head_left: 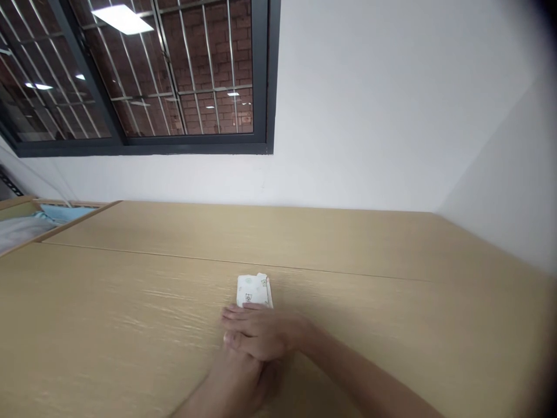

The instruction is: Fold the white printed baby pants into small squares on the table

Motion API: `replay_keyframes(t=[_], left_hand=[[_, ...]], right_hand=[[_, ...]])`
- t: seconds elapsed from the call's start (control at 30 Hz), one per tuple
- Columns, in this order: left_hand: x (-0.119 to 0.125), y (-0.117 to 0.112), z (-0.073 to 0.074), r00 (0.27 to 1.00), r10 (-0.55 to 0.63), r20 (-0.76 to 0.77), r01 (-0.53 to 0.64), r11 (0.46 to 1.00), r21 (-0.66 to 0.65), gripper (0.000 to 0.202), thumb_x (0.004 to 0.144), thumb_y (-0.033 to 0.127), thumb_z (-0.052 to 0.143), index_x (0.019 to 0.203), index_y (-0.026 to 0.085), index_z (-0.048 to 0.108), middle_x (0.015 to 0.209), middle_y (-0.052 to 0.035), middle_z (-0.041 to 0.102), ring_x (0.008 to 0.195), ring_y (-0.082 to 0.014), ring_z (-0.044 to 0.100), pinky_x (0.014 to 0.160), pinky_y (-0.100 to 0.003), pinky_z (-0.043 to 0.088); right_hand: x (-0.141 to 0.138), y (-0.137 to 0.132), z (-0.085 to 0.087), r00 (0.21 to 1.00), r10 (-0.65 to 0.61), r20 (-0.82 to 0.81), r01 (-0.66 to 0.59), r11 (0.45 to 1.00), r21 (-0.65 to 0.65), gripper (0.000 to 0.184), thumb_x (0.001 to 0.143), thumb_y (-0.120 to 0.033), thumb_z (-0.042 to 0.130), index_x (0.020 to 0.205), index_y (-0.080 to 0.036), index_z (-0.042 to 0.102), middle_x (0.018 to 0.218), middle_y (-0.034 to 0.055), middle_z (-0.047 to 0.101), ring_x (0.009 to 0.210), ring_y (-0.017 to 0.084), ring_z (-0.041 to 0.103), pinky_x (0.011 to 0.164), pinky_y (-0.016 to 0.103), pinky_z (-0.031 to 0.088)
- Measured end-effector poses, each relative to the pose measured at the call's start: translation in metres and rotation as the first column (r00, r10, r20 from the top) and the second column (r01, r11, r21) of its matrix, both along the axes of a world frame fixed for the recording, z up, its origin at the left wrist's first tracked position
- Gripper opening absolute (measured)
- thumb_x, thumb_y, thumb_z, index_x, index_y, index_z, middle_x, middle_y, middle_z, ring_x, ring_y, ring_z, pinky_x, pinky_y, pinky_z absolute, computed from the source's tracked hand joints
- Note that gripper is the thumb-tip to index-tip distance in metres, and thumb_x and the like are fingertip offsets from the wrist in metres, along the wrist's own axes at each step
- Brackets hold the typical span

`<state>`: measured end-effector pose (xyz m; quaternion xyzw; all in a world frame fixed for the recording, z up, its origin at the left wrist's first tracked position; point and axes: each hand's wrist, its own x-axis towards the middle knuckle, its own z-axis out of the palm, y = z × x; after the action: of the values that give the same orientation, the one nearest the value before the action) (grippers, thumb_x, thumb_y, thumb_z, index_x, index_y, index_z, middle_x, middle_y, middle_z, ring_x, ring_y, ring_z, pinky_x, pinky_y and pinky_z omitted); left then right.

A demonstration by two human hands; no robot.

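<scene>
A small white folded diaper (253,290) with little printed figures lies on the wooden surface, just beyond my hands. Its near edge is covered by my right hand (259,332), which reaches in from the right and rests across the top of my left hand (237,371). The right fingers point left, stretched out and laid flat. My left hand comes up from below, and its fingers are mostly hidden under the right one, so I cannot see how they are held.
A broad light-wood surface (130,302) with a thin seam across it spreads around my hands. Behind it rise a white wall (348,116) and a dark-framed barred window (263,87). At the far left, a wood-edged compartment (87,219) holds light blue and whitish material.
</scene>
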<state>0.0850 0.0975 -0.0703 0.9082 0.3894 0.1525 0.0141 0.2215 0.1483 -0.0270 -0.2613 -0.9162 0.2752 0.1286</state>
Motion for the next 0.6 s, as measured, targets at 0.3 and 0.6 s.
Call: replay_keyframes(t=[0.3, 0.6], left_hand=[[-0.002, -0.003, 0.011, 0.997, -0.019, -0.068, 0.012, 0.995, -0.095, 0.049, 0.091, 0.030, 0.052, 0.136, 0.012, 0.055, 0.139, -0.0209, 0.059, 0.131, -0.0403, 0.053, 0.104, -0.056, 0.053], [-0.007, 0.003, -0.006, 0.995, -0.028, -0.091, 0.031, 0.999, 0.039, 0.065, 0.093, 0.034, 0.052, 0.150, 0.006, 0.038, 0.153, -0.0201, 0.044, 0.136, -0.0403, 0.048, 0.102, -0.050, 0.057]], right_hand=[[0.024, 0.031, -0.015, 0.974, -0.182, 0.136, 0.133, 0.942, 0.307, 0.050, 0.107, -0.036, 0.034, 0.151, -0.015, 0.045, 0.158, 0.0124, 0.039, 0.149, 0.028, 0.034, 0.121, 0.055, 0.027], [0.043, 0.053, -0.026, 0.940, -0.319, 0.121, 0.252, 0.888, 0.384, 0.057, 0.106, -0.040, 0.032, 0.158, -0.016, 0.032, 0.165, 0.0111, 0.027, 0.153, 0.027, 0.022, 0.124, 0.051, 0.019]])
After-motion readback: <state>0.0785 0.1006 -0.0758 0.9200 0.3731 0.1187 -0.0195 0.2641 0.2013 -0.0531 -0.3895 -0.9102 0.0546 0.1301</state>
